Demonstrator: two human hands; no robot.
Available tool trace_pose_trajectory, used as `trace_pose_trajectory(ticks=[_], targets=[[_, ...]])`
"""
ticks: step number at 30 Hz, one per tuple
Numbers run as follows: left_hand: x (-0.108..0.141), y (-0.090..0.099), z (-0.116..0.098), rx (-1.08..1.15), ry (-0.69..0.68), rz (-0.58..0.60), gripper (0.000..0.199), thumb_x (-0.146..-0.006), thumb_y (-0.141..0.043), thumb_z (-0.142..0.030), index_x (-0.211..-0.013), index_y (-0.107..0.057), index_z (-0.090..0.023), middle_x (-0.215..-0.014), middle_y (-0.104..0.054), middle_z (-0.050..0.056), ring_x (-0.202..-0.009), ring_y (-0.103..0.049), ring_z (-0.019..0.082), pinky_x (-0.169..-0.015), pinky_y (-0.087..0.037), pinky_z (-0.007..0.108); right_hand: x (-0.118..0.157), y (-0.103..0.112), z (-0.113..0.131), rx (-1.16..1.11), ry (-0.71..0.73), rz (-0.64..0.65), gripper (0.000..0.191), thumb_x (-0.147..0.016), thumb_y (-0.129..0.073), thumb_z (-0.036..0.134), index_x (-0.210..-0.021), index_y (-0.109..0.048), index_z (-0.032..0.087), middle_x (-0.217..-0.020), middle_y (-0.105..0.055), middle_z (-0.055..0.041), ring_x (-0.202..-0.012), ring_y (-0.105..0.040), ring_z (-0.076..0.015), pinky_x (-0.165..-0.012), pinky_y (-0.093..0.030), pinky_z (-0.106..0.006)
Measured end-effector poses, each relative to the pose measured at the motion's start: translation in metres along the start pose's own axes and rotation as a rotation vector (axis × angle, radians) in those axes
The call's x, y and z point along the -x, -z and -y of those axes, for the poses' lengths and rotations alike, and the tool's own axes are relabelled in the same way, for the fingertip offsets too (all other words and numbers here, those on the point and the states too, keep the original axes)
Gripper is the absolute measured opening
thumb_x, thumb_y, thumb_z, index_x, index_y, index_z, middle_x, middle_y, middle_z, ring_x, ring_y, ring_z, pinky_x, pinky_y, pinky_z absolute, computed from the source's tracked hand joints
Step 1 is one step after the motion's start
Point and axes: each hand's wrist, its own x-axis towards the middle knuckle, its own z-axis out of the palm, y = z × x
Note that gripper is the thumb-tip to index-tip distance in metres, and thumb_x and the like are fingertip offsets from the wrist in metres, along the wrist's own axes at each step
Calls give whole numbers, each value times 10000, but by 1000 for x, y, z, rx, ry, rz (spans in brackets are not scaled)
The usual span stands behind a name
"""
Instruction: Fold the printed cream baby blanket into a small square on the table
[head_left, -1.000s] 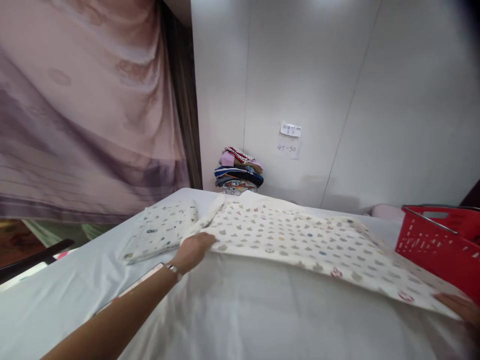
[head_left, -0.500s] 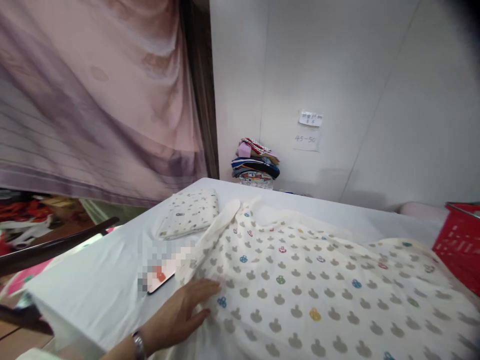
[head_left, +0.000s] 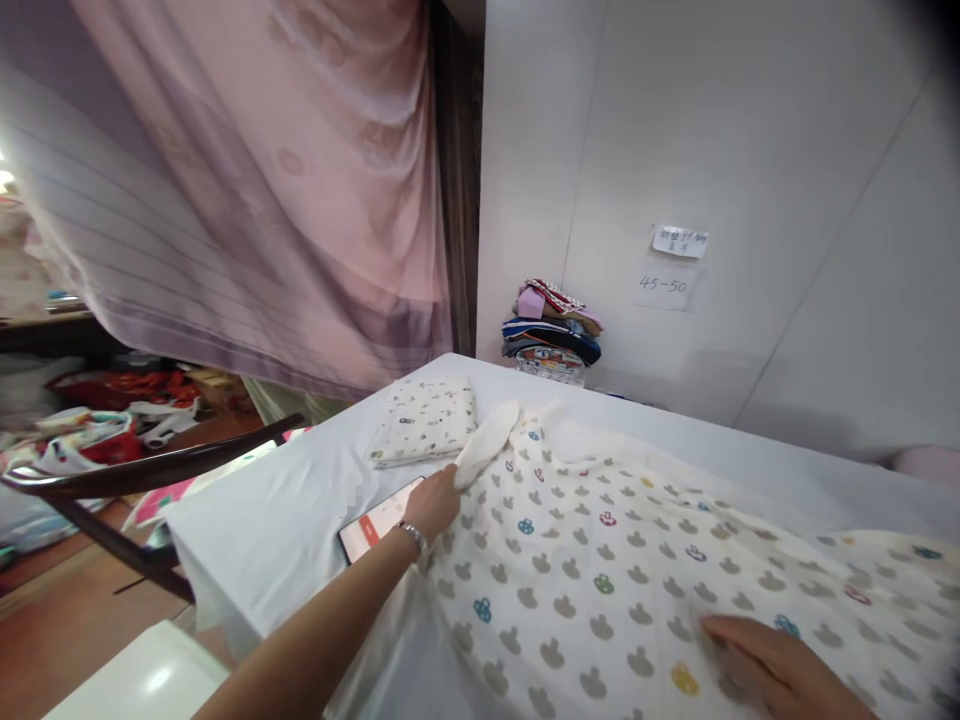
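A cream cloth printed with grey shapes and coloured mushrooms (head_left: pixel 570 570) lies spread and wrinkled over the white-covered table (head_left: pixel 262 540). My left hand (head_left: pixel 437 503) is closed on the cloth's left edge, beside a folded-back flap; a bracelet circles the wrist. Just left of that hand a phone (head_left: pixel 375 522) lies lit on the table, partly behind the wrist. Beyond it rests a folded white printed cloth (head_left: pixel 425 418). At the lower right, my right hand (head_left: pixel 765 655) is over the patterned cloth, blurred, its fingertips smeared by motion.
A stack of folded fabrics (head_left: pixel 553 330) stands past the table's far edge by the grey wall. A dark wooden chair (head_left: pixel 150 470) is at the left, a white surface (head_left: pixel 142 680) at lower left. A pink curtain (head_left: pixel 300 200) hangs behind.
My left hand has moved forward along the cloth's left edge and closed on it. My right hand has come into view. The view has turned left, and the red basket is out of sight.
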Motion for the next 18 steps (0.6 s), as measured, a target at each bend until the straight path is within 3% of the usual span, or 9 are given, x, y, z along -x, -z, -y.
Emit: trace_pose_trajectory(ticks=[1, 4, 7, 9, 13, 18], targets=[[-1, 3, 5, 29, 29, -15, 431, -759, -382, -149, -1178, -477, -191, -1027, -621, 111, -929, -591, 236, -763, -438, 330, -11, -4, 12, -46, 29, 79, 311, -720, -550, 495, -912, -718, 318, -1056, -658, -9, -975, -602, -264, -873, -475, -337], [0, 11, 26, 72, 106, -84, 446, -776, -357, -166, -1206, -469, -210, -1050, -624, 109, -957, -587, 236, -785, -427, 327, -40, -12, 36, -174, 61, 143, 282, -740, -551, 460, -917, -716, 316, -1069, -652, -11, -983, -593, -269, -886, -459, -354], [4, 13, 42, 44, 73, 37, 426, -757, -409, -221, -1171, -508, -229, -1059, -626, 90, -959, -586, 245, -785, -428, 331, -67, -14, 41, -222, 60, 135, 273, -739, -546, 435, -910, -718, 308, -1077, -648, -17, -1005, -578, -277, -906, -435, -386], [1, 15, 41, 16, 39, 70, 429, -754, -446, -299, -1175, -504, -237, -1087, -612, 83, -973, -576, 253, -788, -428, 341, -89, -16, 44, -220, 49, 134, 289, -750, -521, 418, -934, -710, 301, -1106, -634, -18, -1049, -552, -281, -923, -416, -409], [-31, 23, 13, -31, -59, -78, 484, -780, -430, -469, -1185, -481, -210, -1178, -544, 98, -1031, -533, 254, -839, -407, 361, -148, -30, 64, -194, -5, 125, 363, -791, -431, 409, -1042, -663, 286, -1174, -593, -17, -1102, -519, -259, -927, -406, -405], [-95, 9, -43, -68, -141, -65, 513, -739, -492, -511, -1147, -491, -201, -1163, -526, 111, -1067, -487, 256, -832, -409, 355, -209, -63, 103, 6, 20, 95, 495, -831, -361, 458, -1220, -535, 206, -1302, -484, -74, -1151, -475, -244, -925, -389, -353]])
